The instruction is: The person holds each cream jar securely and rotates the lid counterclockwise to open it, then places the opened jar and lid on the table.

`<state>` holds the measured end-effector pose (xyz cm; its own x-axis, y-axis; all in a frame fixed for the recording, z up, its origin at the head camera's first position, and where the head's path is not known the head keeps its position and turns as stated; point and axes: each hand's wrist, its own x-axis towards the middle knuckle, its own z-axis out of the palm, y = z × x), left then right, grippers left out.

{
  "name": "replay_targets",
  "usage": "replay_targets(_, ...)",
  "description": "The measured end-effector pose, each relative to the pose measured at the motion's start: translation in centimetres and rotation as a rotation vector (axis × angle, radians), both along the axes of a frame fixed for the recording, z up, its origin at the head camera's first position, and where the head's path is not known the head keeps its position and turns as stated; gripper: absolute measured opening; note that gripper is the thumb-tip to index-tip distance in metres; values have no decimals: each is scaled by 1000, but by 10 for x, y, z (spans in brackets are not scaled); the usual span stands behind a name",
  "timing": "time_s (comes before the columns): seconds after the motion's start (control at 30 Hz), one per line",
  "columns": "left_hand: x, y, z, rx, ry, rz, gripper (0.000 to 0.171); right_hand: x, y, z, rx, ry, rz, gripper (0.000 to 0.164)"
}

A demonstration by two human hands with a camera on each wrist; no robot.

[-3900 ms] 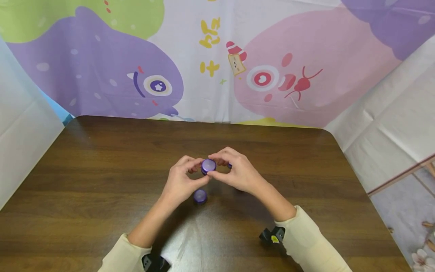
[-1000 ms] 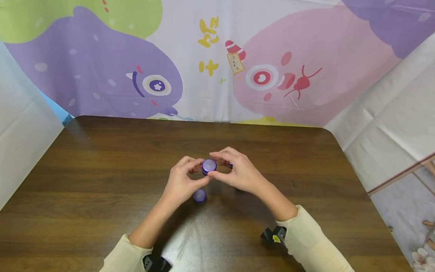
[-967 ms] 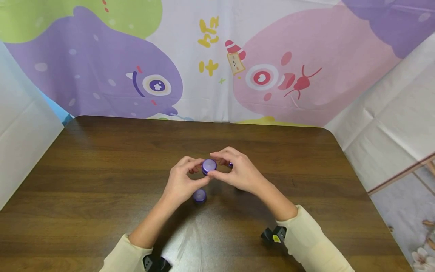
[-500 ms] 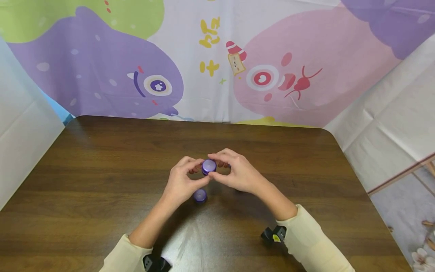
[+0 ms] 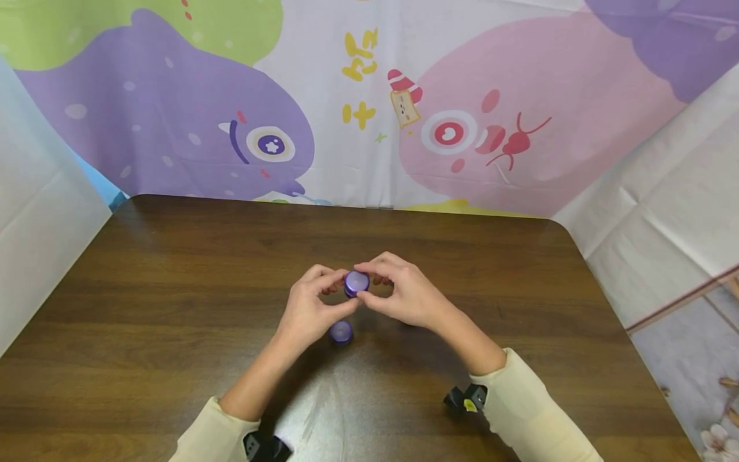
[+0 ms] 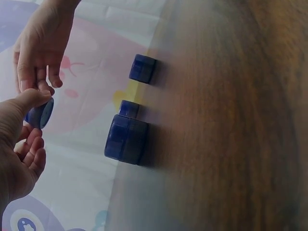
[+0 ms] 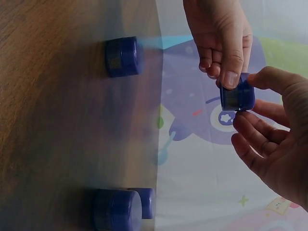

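I had a small round purple jar (image 5: 356, 283) up off the table (image 5: 173, 289), pinched between both my hands. My left hand (image 5: 308, 305) was grasping it from the left, thumb and forefinger set against its side. My right hand (image 5: 410, 295) was grasping it too, from the other side, with its own thumb and forefinger on the rim; the remaining fingers lay loosely bent. The jar's flat, pale top faced up towards my head.

Three more jars stood on the table, below the one I held. The front jar (image 5: 341, 333) sat nearer to me and slightly left of the held jar. Over to the right of the held jar, my right hand hid the other two from above, but from my left wrist I could see both: the right-hand jar (image 6: 143, 68) and, farther off, the back jar (image 6: 129, 109). In the wrist views they all looked bluer.

My cream sleeves (image 5: 539, 407) came in on the near side of the held jar, a black camera (image 5: 464, 398) at each wrist. Well beyond the jar hung a cartoon curtain (image 5: 369, 160), purple creature to its left, pink one to its right.
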<state>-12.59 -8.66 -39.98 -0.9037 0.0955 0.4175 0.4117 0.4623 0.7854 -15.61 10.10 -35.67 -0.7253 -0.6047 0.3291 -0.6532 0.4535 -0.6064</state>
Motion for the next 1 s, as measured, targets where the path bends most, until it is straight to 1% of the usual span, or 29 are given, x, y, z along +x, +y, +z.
replay_targets(0.13,1,0,1,-2,-14,4,39,0,1,-1,14,-2,5,41)
replay_targets(0.23,1,0,0,1,-15,5,38,0,0,-1,6,-7,-23,43)
replay_targets(0.37,1,1,0,4,-7,1,37,0,0,0,6,-8,-51,40)
replay_targets(0.43,1,1,-1,0,-5,1,38,0,0,0,22,-8,-43,38)
replay_targets(0.53,1,1,-1,-10,-5,1,38,-1,1,0,48,-14,-6,38)
replay_targets(0.63,1,1,-1,-17,-8,1,38,-2,1,0,66,-25,26,41)
replay_targets(0.7,1,1,-2,-14,-10,0,38,-2,1,0,65,-27,30,44)
replay_targets(0.83,0,1,-2,-9,-16,1,38,-1,1,0,39,-25,-5,47)
replay_targets(1.0,1,1,-1,-4,-22,2,38,-1,0,0,28,-21,-35,40)
